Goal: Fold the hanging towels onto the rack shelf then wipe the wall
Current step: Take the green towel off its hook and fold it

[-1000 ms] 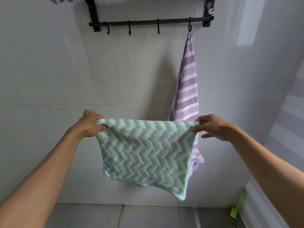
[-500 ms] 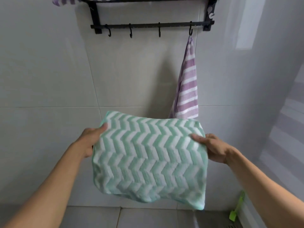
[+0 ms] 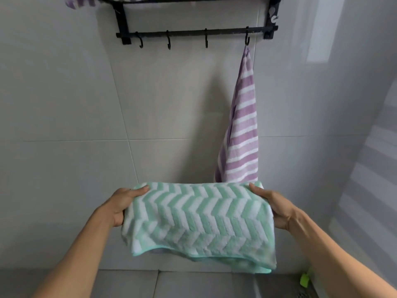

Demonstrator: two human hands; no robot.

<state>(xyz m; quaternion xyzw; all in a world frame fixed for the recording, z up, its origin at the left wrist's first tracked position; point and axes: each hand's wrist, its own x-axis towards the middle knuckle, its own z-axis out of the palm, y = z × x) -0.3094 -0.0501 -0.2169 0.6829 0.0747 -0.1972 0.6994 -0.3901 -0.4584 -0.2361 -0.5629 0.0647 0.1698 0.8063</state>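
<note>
A green and white zigzag towel point(image 3: 197, 220) lies doubled over between my hands at chest height, its loose edges hanging toward me. My left hand point(image 3: 122, 203) grips its left end, thumb on top. My right hand point(image 3: 272, 206) grips its right end the same way. Behind it a purple and white striped towel point(image 3: 242, 134) hangs from the rightmost hook of the black wall rack point(image 3: 193, 34). Another purple striped towel point(image 3: 79, 1) lies on the rack's shelf at the top left, mostly out of frame.
Large pale tiles cover the wall point(image 3: 64, 104). Three bare hooks hang on the rack's bar. A grey tiled floor point(image 3: 193, 282) lies below, with a green-handled tool point(image 3: 305, 279) in the right corner beside a floor drain.
The green towel hung spread out from its top corners a second ago. My hands swung it up and folded it over, then lowered it; it now lies doubled between them.
</note>
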